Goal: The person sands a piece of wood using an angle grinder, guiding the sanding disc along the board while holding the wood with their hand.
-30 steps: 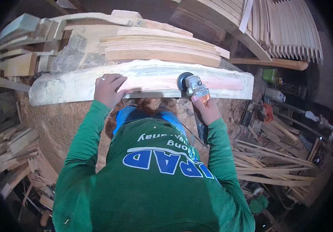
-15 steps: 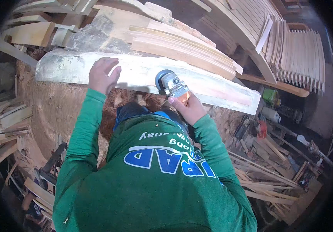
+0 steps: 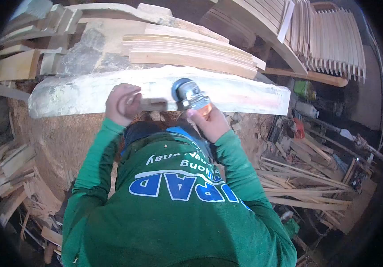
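My right hand (image 3: 211, 123) is wrapped round the body of an angle grinder (image 3: 194, 95). The grinder's round disc (image 3: 181, 89) faces left, over a long pale board (image 3: 249, 97) lying crosswise in front of me. Whether the disc touches the wood cannot be made out. My left hand (image 3: 124, 103) is held over the board's left half, its fingers loosely curled, the thumb apart and nothing visible in it. It looks slightly blurred, and a shadow falls on the board beside it.
Behind the board lies a stack of thin planks (image 3: 191, 55). Slatted wooden pieces (image 3: 334, 44) stand at the far right. Wood offcuts (image 3: 18, 64) are piled at the left, and long strips (image 3: 303, 187) litter the right floor near a green container (image 3: 304, 89).
The camera view has shifted and turned slightly. My left hand has moved closer to the grinder, with its fingers more curled. The grinder is still in my right hand, over the board.
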{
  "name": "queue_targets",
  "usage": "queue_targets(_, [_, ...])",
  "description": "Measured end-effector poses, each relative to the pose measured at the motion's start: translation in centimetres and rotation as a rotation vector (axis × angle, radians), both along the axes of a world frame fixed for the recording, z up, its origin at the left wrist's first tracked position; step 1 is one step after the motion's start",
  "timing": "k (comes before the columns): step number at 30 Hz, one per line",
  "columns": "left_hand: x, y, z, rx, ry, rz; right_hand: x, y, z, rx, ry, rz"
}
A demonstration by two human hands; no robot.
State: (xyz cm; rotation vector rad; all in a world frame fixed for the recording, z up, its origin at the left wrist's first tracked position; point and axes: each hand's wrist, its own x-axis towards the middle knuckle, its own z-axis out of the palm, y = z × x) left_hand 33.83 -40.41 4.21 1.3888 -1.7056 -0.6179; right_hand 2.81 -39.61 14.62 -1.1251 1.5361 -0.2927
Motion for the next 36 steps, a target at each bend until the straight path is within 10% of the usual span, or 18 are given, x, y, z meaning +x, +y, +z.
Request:
queue_targets(18, [-16.2,-5.2,-0.3,0.150,-0.615,-0.129,-27.5,1.3,-3.3,0.045,0.016,-0.439])
queue_targets(36, [-16.7,-5.3,-0.8,0.124,-0.627,-0.114,-41.3,1.2,-3.0,0.019,0.102,-0.660])
